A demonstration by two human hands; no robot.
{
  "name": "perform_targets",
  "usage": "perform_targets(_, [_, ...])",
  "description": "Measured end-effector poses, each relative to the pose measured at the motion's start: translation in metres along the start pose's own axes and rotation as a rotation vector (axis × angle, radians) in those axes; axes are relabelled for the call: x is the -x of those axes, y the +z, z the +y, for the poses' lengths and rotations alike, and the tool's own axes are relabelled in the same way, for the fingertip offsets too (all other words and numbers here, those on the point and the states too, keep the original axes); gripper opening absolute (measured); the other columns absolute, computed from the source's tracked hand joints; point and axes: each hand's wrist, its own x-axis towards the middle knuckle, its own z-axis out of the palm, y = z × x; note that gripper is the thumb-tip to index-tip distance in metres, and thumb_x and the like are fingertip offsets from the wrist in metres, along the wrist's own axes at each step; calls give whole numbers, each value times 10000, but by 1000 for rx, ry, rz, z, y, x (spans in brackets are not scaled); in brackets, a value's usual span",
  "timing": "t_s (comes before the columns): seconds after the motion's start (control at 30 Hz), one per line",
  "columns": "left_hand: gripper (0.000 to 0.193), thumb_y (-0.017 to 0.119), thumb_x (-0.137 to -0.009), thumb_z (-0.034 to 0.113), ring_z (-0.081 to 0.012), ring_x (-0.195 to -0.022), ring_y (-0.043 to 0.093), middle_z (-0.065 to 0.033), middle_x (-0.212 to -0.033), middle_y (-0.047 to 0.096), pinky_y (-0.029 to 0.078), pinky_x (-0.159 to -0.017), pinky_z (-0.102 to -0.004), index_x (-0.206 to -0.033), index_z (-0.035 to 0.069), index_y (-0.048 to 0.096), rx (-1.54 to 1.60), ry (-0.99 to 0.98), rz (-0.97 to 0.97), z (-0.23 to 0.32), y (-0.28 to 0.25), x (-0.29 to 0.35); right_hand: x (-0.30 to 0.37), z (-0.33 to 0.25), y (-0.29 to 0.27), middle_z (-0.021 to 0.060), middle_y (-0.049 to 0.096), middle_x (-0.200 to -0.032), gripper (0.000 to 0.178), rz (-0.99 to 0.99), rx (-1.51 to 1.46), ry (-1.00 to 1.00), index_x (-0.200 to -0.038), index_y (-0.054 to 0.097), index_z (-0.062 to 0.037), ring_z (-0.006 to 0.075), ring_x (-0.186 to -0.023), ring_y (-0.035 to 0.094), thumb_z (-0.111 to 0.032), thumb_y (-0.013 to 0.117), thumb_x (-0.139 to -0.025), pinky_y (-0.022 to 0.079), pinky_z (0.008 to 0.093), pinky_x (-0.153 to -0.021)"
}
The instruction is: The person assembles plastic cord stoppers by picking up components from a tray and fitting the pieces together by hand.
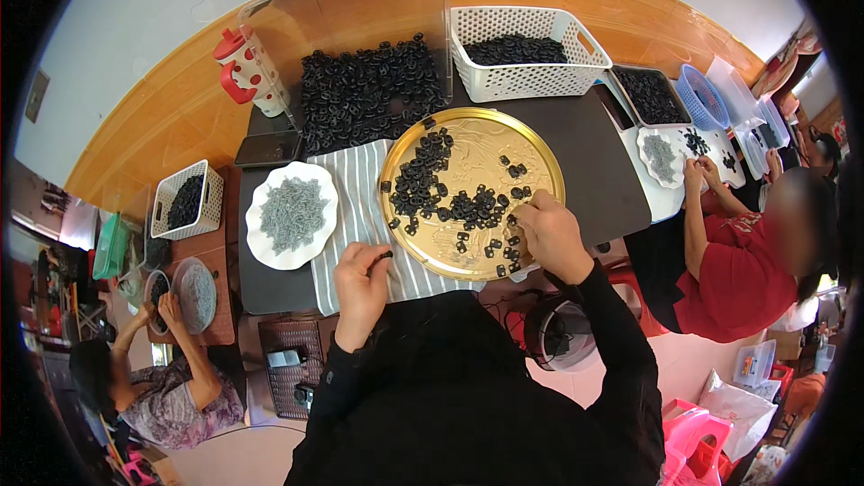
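Observation:
A round gold tray stands in front of me, with many small black plastic pieces scattered over its left, middle and lower right. My left hand is at the tray's lower left rim, thumb and fingers pinching one small black plastic piece. Over the tray's right side, my right hand has its fingers bent together and pointing down among the loose pieces; what lies between the fingertips is hidden. Beneath the tray is a grey and white striped cloth. A white scalloped plate of small grey pieces sits left of it.
Behind the tray are a clear bin and a white basket, both holding black pieces. A spotted tumbler and a dark phone stand at the back left. Co-workers sit left and right.

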Motion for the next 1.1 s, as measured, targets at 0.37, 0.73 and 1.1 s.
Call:
perform_targets(0.37, [191,654,-763,-40,-245,-766,573,-128,-881,572,458,-642,-304,-954,-28,657,-155,249,105,24,14,5,-4,-3,4,119,528,-769,66,-32,-153,-38,-796,630,-35,284,-709,591,-18,603,-739,476,354,-593])
perform_targets(0.73, [172,629,-853,-31,-89,-724,559,-69,-921,624,462,-607,-203,-1014,-4,683,866,-203,-172,32,57,24,25,-105,29,53,599,-812,63,198,-1233,278,-875,638,25,110,-737,553,58,611,-830,422,215,-649])
perform_targets(1.1, [149,602,-861,-48,-150,-696,639,-120,-819,662,486,-557,-231,-1000,-54,658,954,-276,-150,28,46,23,2,1,-37,134,566,-759,99,81,6,-115,-753,554,-12,332,-733,547,35,557,-666,460,386,-655])
